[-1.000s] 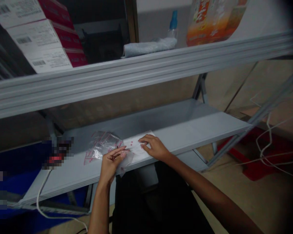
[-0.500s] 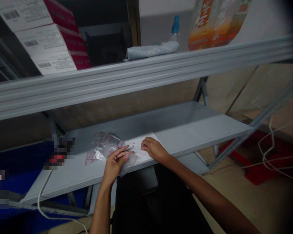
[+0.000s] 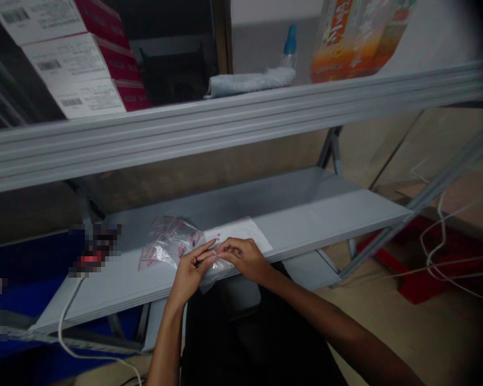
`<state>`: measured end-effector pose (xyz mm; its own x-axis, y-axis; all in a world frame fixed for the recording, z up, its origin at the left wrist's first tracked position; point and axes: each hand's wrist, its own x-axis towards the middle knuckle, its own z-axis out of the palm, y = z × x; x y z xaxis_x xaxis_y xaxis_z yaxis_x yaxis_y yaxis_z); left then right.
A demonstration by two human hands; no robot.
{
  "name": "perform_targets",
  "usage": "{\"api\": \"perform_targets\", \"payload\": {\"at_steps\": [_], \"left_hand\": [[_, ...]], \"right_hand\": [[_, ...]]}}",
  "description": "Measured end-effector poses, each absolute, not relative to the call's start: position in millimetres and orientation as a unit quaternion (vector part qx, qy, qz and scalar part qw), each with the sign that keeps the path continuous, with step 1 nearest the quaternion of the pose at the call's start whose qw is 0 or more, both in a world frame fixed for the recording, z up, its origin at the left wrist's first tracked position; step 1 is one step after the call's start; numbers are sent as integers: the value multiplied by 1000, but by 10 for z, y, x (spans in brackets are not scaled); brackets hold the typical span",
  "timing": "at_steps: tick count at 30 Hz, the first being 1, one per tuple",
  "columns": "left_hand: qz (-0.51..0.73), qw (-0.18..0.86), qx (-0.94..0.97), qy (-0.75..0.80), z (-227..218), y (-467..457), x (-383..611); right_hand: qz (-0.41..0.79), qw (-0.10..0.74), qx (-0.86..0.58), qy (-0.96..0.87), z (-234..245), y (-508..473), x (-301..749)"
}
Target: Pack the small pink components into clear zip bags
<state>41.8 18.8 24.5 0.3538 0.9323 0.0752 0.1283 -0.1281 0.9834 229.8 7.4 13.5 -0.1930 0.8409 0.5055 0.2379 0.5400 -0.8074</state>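
Observation:
My left hand (image 3: 194, 271) pinches a clear plastic bag (image 3: 222, 265) between thumb and fingers, low over the front edge of the lower shelf. My right hand (image 3: 247, 260) is closed in a pinch against the left fingertips, at the top of this bag. Whatever sits between its fingertips is too small to make out. Beneath and behind the right hand lies a white sheet (image 3: 251, 230) with small red dots on it. Several clear zip bags with red edges (image 3: 167, 244) lie in a loose pile left of the sheet, some with small dark marks or pieces.
The lower grey shelf (image 3: 306, 198) runs under an upper shelf (image 3: 177, 131). Above are stacked white and magenta boxes (image 3: 88, 69), a folded cloth (image 3: 249, 82), a blue-capped bottle (image 3: 290, 43) and an orange-labelled bottle (image 3: 354, 48). A white cable (image 3: 62, 327) hangs at left.
My right hand has moved left and slightly down from the white sheet to the bag, meeting the left fingertips. My left hand keeps its hold in nearly the same place.

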Motion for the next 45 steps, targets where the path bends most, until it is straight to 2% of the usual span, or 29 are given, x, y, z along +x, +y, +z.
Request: {"api": "perform_targets", "payload": {"at_steps": [11, 15, 17, 20, 25, 35, 39, 42, 45], "left_hand": [[459, 531, 585, 406, 188, 220, 357], [503, 516, 558, 412, 191, 233, 325], [506, 513, 554, 416, 197, 237, 320], [504, 507, 560, 420, 199, 239, 320], [497, 494, 571, 428, 175, 243, 326], [476, 478, 590, 443, 190, 252, 350], [486, 468, 596, 436, 160, 264, 347], [490, 468, 592, 436, 145, 266, 346], [488, 463, 591, 445, 158, 262, 356]], "right_hand": [[295, 515, -356, -722, 104, 83, 2273], [234, 527, -410, -706, 110, 192, 2344], [185, 502, -435, -724, 116, 319, 2380], [137, 418, -446, -780, 132, 528, 2382], [123, 330, -453, -819, 144, 702, 2301], [108, 344, -441, -822, 104, 709, 2295], [147, 396, -437, -794, 134, 656, 2374], [256, 459, -397, -753, 175, 524, 2421], [362, 475, -351, -721, 206, 373, 2397]]}}
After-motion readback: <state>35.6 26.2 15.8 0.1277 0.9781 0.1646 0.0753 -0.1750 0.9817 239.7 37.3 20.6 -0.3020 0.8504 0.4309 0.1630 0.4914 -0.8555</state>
